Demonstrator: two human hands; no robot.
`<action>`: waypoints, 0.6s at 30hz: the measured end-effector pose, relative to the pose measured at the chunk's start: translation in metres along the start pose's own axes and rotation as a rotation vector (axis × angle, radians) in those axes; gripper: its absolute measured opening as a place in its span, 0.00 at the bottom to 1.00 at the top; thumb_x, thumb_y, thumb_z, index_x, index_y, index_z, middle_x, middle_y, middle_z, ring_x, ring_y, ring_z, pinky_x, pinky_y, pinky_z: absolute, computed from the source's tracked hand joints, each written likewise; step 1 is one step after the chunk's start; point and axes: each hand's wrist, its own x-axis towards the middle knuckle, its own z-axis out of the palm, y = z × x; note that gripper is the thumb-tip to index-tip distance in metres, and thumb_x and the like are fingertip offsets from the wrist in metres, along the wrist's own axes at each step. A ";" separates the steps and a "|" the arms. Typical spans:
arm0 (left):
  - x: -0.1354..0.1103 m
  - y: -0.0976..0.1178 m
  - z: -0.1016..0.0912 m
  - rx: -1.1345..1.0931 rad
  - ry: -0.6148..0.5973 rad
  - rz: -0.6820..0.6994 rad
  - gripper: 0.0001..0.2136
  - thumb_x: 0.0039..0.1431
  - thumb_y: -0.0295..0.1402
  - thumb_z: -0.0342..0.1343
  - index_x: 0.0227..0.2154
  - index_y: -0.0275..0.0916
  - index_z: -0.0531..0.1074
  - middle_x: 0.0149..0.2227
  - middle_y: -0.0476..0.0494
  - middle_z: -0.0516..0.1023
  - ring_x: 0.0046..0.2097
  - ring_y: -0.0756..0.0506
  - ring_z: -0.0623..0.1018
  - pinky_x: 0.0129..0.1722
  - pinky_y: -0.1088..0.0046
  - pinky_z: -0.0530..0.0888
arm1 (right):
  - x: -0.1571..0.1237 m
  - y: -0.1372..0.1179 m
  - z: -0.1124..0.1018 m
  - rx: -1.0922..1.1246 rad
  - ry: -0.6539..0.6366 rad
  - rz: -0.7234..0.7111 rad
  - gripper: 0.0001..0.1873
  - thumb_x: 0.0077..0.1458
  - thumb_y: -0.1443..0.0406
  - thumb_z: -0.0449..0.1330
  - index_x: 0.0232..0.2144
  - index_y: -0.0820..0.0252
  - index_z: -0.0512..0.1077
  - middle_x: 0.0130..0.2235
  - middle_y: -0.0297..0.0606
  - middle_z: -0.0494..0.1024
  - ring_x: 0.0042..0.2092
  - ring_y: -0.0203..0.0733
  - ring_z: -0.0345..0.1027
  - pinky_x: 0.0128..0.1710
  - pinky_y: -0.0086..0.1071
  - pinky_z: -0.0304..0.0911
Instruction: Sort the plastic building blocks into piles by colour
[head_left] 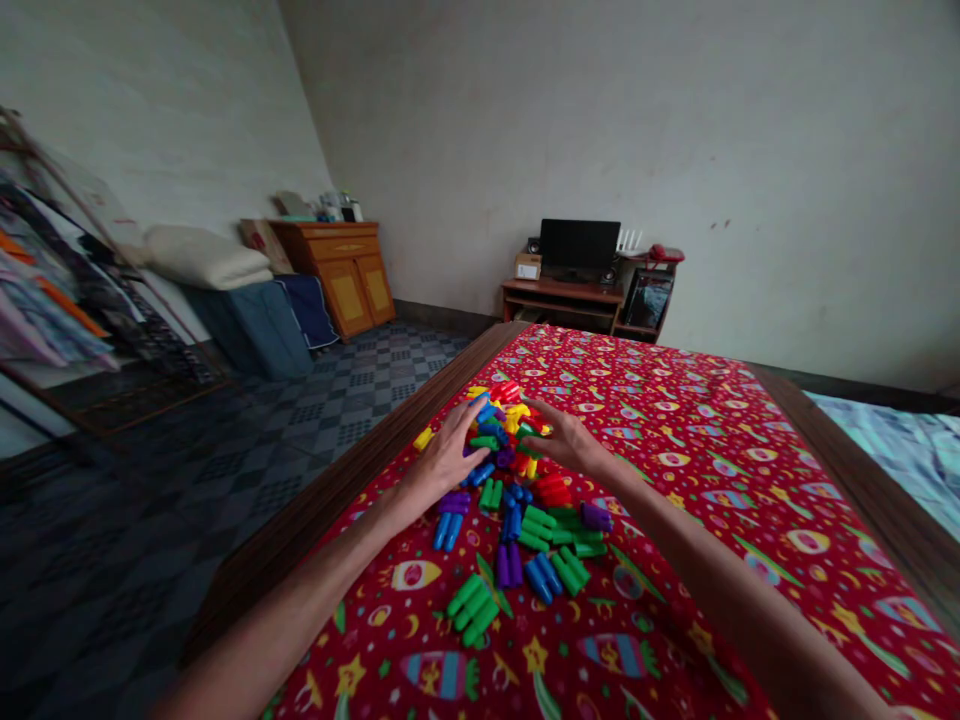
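Note:
A pile of plastic toy building blocks in several colours lies on a red patterned cloth (660, 540). My left hand (448, 450) rests at the pile's left side, fingers stretched forward and thumb apart, next to a blue block (482, 475). On the other side, my right hand (568, 440) curves inward with its fingers spread, close to yellow and green blocks; its fingertips are partly hard to make out. Nearer to me lie a green block (472, 608), a blue block (543, 578) and a purple block (509, 566). A red block (553, 490) sits below my right hand.
Dark wooden edges (300, 530) border the cloth. A lone yellow block (423, 438) lies near the left edge. Beyond stand a desk (562, 291) with a monitor (580, 245) and a wooden cabinet (341, 260). Clothes (45, 300) hang on a rack at left.

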 end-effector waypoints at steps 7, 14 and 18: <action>-0.023 -0.045 -0.026 0.103 -0.060 -0.012 0.27 0.64 0.46 0.44 0.62 0.38 0.56 0.62 0.35 0.64 0.62 0.39 0.65 0.62 0.56 0.61 | -0.107 0.009 -0.017 -0.210 -0.270 -0.245 0.51 0.44 0.48 0.67 0.66 0.47 0.51 0.66 0.49 0.54 0.64 0.61 0.53 0.55 0.49 0.62; -0.036 -0.019 0.001 -0.036 -0.155 -0.065 0.26 0.65 0.46 0.42 0.62 0.37 0.56 0.61 0.35 0.66 0.62 0.40 0.65 0.61 0.59 0.63 | -0.088 -0.001 0.027 -0.223 -0.200 -0.229 0.40 0.50 0.61 0.64 0.63 0.57 0.57 0.64 0.56 0.57 0.62 0.60 0.57 0.54 0.48 0.63; -0.038 0.011 0.000 -0.088 -0.155 0.043 0.28 0.66 0.43 0.43 0.65 0.39 0.48 0.66 0.36 0.55 0.66 0.41 0.57 0.64 0.60 0.59 | -0.036 -0.014 0.031 -0.074 -0.063 -0.220 0.30 0.54 0.66 0.59 0.59 0.61 0.63 0.55 0.53 0.70 0.54 0.53 0.67 0.50 0.44 0.67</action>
